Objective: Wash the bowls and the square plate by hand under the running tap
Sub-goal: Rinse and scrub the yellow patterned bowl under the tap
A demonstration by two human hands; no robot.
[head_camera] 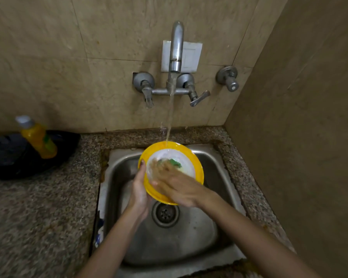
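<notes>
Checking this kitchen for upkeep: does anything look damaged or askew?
Yes. Along the left rim of the sink the seal to the granite counter looks cracked and brown-stained. The yellow bottle stands tilted on a black object.

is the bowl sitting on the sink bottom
No, the left hand grips the bowl by its rim and holds it tilted above the drain.

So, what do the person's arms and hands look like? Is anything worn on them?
Both forearms are bare, with no sleeve in view. The left hand and the right hand wear no gloves, and no watch or bracelet shows at either wrist.
</notes>
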